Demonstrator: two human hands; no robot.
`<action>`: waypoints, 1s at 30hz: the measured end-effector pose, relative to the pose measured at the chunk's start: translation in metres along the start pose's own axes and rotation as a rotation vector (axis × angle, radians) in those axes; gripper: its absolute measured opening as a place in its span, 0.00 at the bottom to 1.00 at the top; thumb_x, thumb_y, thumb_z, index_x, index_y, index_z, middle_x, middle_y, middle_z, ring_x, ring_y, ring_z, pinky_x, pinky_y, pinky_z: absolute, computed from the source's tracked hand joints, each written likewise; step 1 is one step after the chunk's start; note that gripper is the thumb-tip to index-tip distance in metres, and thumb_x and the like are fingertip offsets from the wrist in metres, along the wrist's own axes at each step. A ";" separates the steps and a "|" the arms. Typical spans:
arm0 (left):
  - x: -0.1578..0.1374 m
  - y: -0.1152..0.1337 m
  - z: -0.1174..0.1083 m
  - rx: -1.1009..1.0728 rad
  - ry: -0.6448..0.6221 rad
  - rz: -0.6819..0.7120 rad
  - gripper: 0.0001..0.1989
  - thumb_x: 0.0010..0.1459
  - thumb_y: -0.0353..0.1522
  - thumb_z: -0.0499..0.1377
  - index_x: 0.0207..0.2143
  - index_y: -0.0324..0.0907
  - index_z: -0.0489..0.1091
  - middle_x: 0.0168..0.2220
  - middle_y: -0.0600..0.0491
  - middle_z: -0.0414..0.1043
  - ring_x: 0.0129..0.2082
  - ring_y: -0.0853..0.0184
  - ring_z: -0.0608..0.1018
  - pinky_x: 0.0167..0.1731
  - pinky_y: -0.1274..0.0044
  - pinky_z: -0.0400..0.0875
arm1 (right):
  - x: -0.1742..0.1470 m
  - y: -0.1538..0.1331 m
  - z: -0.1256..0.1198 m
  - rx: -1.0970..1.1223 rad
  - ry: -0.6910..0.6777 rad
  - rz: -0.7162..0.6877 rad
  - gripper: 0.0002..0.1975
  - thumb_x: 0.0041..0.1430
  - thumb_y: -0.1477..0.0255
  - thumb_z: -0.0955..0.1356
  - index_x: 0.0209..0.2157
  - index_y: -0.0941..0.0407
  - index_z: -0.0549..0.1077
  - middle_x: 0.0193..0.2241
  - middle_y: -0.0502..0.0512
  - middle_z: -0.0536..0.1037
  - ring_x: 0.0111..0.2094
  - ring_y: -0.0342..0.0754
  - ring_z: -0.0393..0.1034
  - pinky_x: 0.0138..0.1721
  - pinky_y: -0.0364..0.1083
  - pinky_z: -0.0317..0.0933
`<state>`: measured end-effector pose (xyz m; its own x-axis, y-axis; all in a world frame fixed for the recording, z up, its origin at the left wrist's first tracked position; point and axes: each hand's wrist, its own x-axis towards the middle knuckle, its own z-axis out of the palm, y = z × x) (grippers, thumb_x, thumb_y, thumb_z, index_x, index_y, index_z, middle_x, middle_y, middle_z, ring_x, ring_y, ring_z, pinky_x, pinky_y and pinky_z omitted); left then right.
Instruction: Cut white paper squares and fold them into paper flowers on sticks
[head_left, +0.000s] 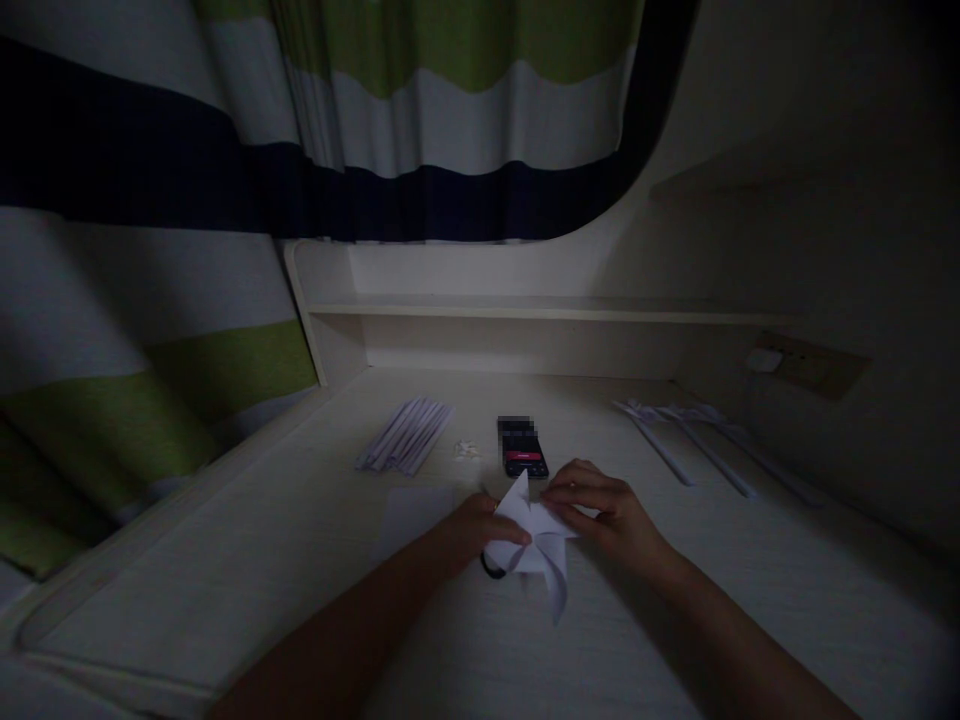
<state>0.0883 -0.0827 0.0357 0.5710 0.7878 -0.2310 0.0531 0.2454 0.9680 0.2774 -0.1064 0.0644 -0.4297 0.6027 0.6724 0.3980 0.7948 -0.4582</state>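
Between my hands is a white paper pinwheel (551, 550) with pointed, partly curled blades. My left hand (484, 530) grips it from the left, the thumb pressed near its centre. At its upper right blade, the fingers of my right hand (600, 505) pinch the paper. Part of a dark rounded object (491, 567), perhaps a scissor handle, shows below my left hand; the rest of it is hidden. A phone (523, 450) lies on the desk just beyond the pinwheel.
Several rolled white paper sticks (405, 435) lie at the left, with small pale bits (466, 450) beside them. A white sheet (412, 515) lies near my left forearm. Several pinwheels on sticks (675, 440) rest at the right. A shelf (555, 309) spans the back, below striped curtains (465, 120).
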 end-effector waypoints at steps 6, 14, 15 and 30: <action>0.000 0.001 0.001 -0.077 -0.018 0.017 0.08 0.31 0.28 0.62 0.20 0.35 0.70 0.17 0.57 0.67 0.18 0.73 0.67 0.21 0.80 0.56 | -0.001 -0.007 -0.003 -0.173 -0.195 -0.168 0.10 0.55 0.73 0.63 0.38 0.52 0.72 0.33 0.54 0.70 0.38 0.47 0.62 0.38 0.50 0.58; -0.001 0.004 0.001 -0.138 -0.049 -0.013 0.06 0.32 0.25 0.62 0.20 0.34 0.70 0.18 0.56 0.68 0.20 0.72 0.68 0.22 0.80 0.57 | -0.001 -0.010 -0.005 -0.268 -0.231 -0.197 0.11 0.55 0.75 0.62 0.41 0.52 0.70 0.34 0.54 0.69 0.38 0.47 0.61 0.39 0.49 0.57; -0.002 0.004 0.001 -0.144 -0.050 -0.009 0.06 0.32 0.25 0.62 0.20 0.34 0.70 0.18 0.56 0.68 0.20 0.72 0.69 0.23 0.80 0.57 | -0.001 -0.010 -0.005 -0.275 -0.236 -0.198 0.12 0.55 0.75 0.62 0.41 0.52 0.70 0.34 0.54 0.69 0.38 0.47 0.61 0.39 0.49 0.57; -0.004 0.009 0.003 -0.161 -0.053 -0.022 0.06 0.32 0.24 0.61 0.20 0.36 0.71 0.17 0.58 0.69 0.19 0.74 0.68 0.22 0.81 0.57 | 0.002 -0.021 -0.002 -0.396 -0.272 -0.223 0.09 0.57 0.74 0.61 0.32 0.54 0.73 0.32 0.53 0.69 0.36 0.45 0.60 0.38 0.47 0.56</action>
<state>0.0886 -0.0851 0.0460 0.6136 0.7516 -0.2422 -0.0635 0.3528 0.9336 0.2701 -0.1223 0.0767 -0.7127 0.4608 0.5289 0.5261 0.8498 -0.0316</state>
